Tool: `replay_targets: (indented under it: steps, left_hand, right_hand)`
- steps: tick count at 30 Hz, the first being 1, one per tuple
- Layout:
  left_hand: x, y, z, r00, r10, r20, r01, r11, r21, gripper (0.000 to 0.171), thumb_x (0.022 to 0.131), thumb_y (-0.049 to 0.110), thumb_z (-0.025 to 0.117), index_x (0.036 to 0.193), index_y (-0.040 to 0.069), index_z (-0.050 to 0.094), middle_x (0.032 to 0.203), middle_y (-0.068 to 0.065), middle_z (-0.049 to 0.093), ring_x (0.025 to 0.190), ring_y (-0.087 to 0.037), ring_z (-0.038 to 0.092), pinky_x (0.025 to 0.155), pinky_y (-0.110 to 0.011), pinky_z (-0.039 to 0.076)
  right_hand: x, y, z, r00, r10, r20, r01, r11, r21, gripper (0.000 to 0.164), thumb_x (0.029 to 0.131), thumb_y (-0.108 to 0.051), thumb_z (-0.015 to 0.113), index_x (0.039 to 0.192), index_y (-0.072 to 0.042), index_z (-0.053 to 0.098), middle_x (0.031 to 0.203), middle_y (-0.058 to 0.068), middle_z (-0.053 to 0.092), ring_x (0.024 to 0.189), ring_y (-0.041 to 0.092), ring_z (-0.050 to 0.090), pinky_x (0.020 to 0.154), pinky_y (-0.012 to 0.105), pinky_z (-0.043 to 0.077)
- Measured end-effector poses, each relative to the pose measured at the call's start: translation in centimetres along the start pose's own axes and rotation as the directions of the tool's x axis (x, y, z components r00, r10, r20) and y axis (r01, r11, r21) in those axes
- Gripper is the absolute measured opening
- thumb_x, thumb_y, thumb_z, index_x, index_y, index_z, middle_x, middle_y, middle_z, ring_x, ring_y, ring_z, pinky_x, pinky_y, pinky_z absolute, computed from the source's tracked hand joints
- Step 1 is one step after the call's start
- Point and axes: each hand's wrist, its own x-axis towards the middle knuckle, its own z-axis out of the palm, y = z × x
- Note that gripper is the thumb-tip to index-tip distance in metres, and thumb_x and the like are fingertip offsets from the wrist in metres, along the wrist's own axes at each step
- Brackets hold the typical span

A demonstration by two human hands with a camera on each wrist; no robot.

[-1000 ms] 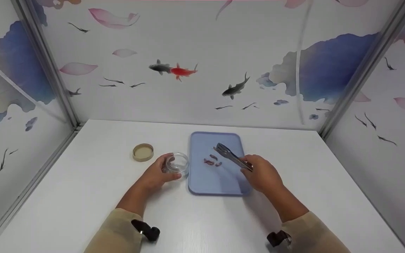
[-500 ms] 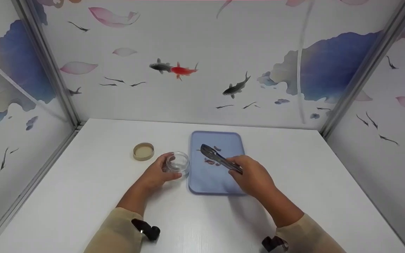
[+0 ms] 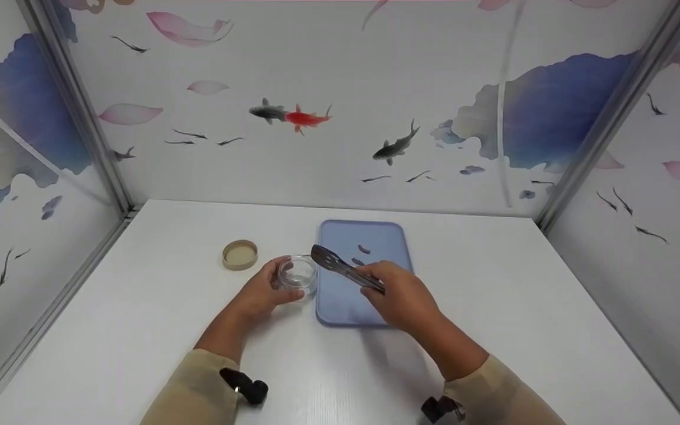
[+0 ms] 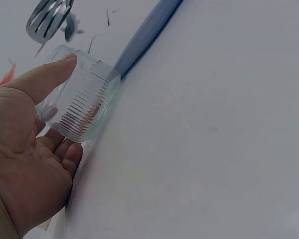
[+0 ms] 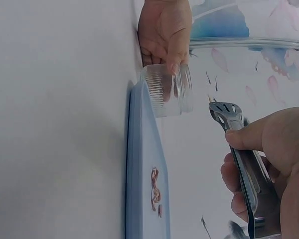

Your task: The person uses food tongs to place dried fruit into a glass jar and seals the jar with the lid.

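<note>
My left hand (image 3: 262, 294) holds a clear glass jar (image 3: 298, 277) upright, thumb and fingers around its side, right by the tray's left edge. In the left wrist view the ribbed glass wall (image 4: 84, 102) shows. My right hand (image 3: 402, 297) grips metal tongs (image 3: 343, 270), whose slotted tips overlap the jar's right rim in the head view. In the right wrist view the tips stand above the jar's mouth level, with a thin brownish sliver (image 5: 210, 99) poking out. Small reddish-brown curled pieces (image 3: 363, 249) lie on the blue tray (image 3: 346, 307), some hidden behind the tongs and hand.
A tan round lid (image 3: 240, 255) lies on the white table (image 3: 163, 307), left of and beyond the jar. Walls printed with fish and petals (image 3: 293, 171) enclose the table at the back and both sides.
My right hand has carried the tongs leftward across the tray to the jar's right rim. My left hand and the jar have stayed in place.
</note>
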Motion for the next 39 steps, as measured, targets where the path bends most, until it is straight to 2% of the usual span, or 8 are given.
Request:
replay_targets:
  steps: [8,12,18,23,31,34,39]
  left_hand:
    - [0.1,-0.2,0.1,1.0,-0.017,0.003,0.017,1.0,-0.018,0.093,0.088,0.025,0.09,0.165,0.023,0.038,0.173,-0.004,0.041,0.166,-0.033,0.027,0.137,-0.049,0.021]
    - [0.3,-0.4,0.2,1.0,0.002,-0.001,-0.003,0.999,-0.032,0.092,0.087,0.025,0.091,0.164,0.021,0.041,0.171,-0.005,0.044,0.165,-0.032,0.03,0.137,-0.049,0.022]
    - [0.3,-0.5,0.1,1.0,0.026,0.004,-0.026,0.999,-0.028,0.091,0.087,0.024,0.091,0.163,0.02,0.042,0.17,-0.008,0.045,0.164,-0.034,0.032,0.136,-0.05,0.023]
    - [0.3,-0.4,0.0,1.0,0.029,0.007,-0.028,0.999,-0.039,0.092,0.087,0.023,0.091,0.164,0.018,0.04,0.171,-0.011,0.043,0.165,-0.035,0.029,0.137,-0.05,0.021]
    - [0.2,-0.1,0.0,1.0,0.023,0.004,-0.023,0.999,-0.027,0.091,0.088,0.024,0.09,0.164,0.019,0.04,0.172,-0.01,0.042,0.164,-0.036,0.031,0.136,-0.051,0.023]
    - [0.1,-0.1,-0.1,1.0,0.024,0.008,-0.024,1.0,-0.012,0.091,0.088,0.026,0.09,0.164,0.019,0.04,0.172,-0.009,0.042,0.164,-0.035,0.031,0.136,-0.052,0.023]
    - [0.0,-0.2,-0.1,1.0,0.02,0.01,-0.02,1.0,-0.002,0.093,0.086,0.031,0.091,0.163,0.022,0.041,0.171,-0.005,0.044,0.164,-0.034,0.031,0.136,-0.053,0.023]
  right_hand:
    - [0.7,-0.9,1.0,0.999,-0.028,0.025,0.027,0.999,0.028,0.038,0.098,-0.02,0.079,0.135,-0.03,0.074,0.126,-0.005,0.074,0.104,0.013,0.067,0.088,0.039,0.058]
    - [0.9,-1.2,1.5,0.999,-0.019,0.033,0.018,0.999,0.041,0.037,0.098,-0.019,0.079,0.134,-0.028,0.075,0.13,-0.003,0.074,0.106,0.016,0.068,0.09,0.041,0.059]
    - [1.0,-1.5,1.9,0.999,-0.001,0.045,-0.001,0.999,0.048,0.039,0.099,-0.02,0.079,0.136,-0.03,0.074,0.135,-0.004,0.073,0.11,0.016,0.069,0.092,0.041,0.06]
    - [1.0,-1.5,1.9,0.998,0.001,0.058,-0.004,0.999,0.051,0.04,0.099,-0.021,0.079,0.137,-0.031,0.073,0.134,-0.004,0.073,0.106,0.014,0.068,0.089,0.038,0.061]
    - [1.0,-1.6,2.2,0.999,-0.011,0.038,0.009,0.998,0.056,0.044,0.098,-0.023,0.08,0.141,-0.03,0.07,0.145,0.0,0.07,0.116,0.019,0.07,0.095,0.043,0.06]
    - [1.0,-1.5,2.3,0.999,-0.019,0.036,0.018,0.999,0.044,0.046,0.098,-0.025,0.08,0.142,-0.03,0.069,0.144,0.0,0.069,0.116,0.019,0.069,0.095,0.042,0.059]
    - [1.2,-1.2,2.5,0.999,-0.033,0.027,0.032,0.999,0.022,0.052,0.096,-0.03,0.082,0.145,-0.03,0.067,0.134,-0.001,0.07,0.107,0.017,0.066,0.089,0.041,0.057]
